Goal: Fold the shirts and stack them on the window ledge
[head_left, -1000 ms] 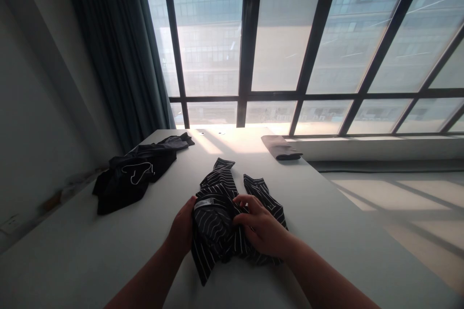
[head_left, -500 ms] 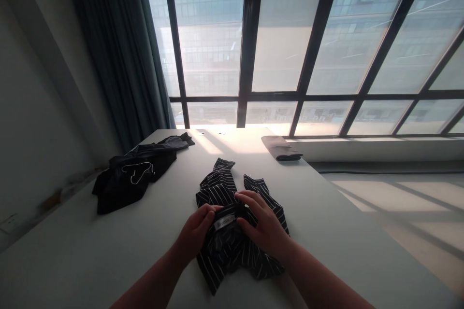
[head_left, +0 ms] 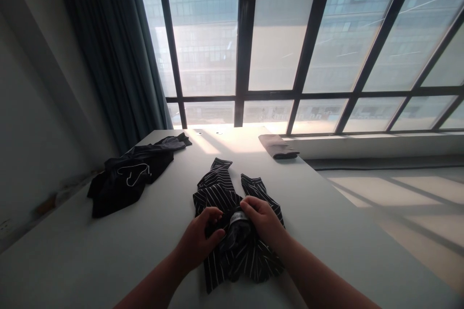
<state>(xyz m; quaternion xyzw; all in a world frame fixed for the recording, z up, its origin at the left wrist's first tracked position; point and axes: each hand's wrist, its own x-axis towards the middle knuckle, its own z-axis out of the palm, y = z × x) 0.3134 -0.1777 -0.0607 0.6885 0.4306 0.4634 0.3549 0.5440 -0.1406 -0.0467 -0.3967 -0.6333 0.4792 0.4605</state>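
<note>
While the striped garment [head_left: 232, 222] lies bunched on the pale desk [head_left: 108, 251] right in front of you, your left hand [head_left: 199, 244] and right hand [head_left: 263, 222] both pinch its cloth either side of the white label [head_left: 237, 216], fingers curled in. A black garment [head_left: 126, 178] sits far left.

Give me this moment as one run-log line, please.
left hand: grips striped garment | right hand: pinches its label | table: black clothes, folded cloth

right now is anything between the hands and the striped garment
Nothing visible. The left hand and right hand both rest directly on the striped garment, pinching the fabric beside its label.
</note>
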